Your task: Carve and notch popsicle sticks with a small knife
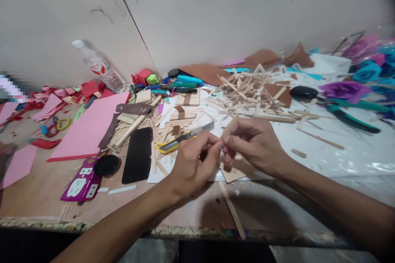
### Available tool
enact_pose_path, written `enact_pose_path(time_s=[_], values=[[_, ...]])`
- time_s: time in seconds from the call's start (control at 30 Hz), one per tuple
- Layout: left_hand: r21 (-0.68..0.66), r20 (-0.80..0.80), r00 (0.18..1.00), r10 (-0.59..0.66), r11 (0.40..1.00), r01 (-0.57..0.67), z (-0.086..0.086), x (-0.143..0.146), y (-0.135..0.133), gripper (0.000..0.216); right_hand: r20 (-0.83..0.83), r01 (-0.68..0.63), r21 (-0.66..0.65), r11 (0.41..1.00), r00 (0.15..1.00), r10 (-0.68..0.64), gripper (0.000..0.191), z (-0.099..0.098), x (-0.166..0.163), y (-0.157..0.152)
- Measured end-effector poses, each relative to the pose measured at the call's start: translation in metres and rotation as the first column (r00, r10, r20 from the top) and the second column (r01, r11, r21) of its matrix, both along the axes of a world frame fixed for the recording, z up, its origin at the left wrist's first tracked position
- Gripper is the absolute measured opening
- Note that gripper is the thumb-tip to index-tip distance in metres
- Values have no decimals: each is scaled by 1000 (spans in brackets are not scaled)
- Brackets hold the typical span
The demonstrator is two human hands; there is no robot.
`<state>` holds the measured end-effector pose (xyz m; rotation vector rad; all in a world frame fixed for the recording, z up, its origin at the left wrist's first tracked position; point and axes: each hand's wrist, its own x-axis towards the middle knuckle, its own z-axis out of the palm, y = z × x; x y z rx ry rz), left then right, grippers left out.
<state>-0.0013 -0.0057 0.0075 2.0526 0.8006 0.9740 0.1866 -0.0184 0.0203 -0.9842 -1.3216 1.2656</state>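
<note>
My left hand [193,160] and my right hand [251,144] meet fingertip to fingertip above the front middle of the table, both pinched closed. Between them is a small wooden stick piece [230,125], which rises from the right hand's fingers. What the left fingers pinch is too small to name. Just behind the left hand lies a yellow utility knife [180,139] with its blade out. A brown card piece [231,172] lies under the hands, and a loose ice-cream stick [233,211] lies nearer the table edge.
A heap of wooden sticks [249,86] lies behind the hands, with green-handled pliers [339,109] and paper flowers [345,88] to the right. To the left are a black phone [138,154], a purple power strip [82,181], pink paper [89,127], a plastic bottle [100,68] and markers [183,84].
</note>
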Motion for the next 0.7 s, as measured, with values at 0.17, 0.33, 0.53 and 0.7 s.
enact_pose_path(time_s=[0.17, 0.33, 0.53, 0.7], values=[[11, 15, 1000, -24, 1000, 24, 3, 1, -4, 11, -9, 40, -4, 999, 999, -40, 14, -2, -5, -5], [-59, 76, 997, -31, 998, 35, 2, 4, -5, 11, -11, 34, -2, 999, 999, -34, 13, 0, -6, -6], [-382, 237, 968, 81, 924, 16, -2, 9, 2, 19, 262, 61, 212, 975, 958, -117, 15, 0, 22, 17], [-525, 284, 947, 154, 851, 19, -4, 8, 10, 24, 897, -133, 359, 924, 323, -302, 17, -13, 48, 38]])
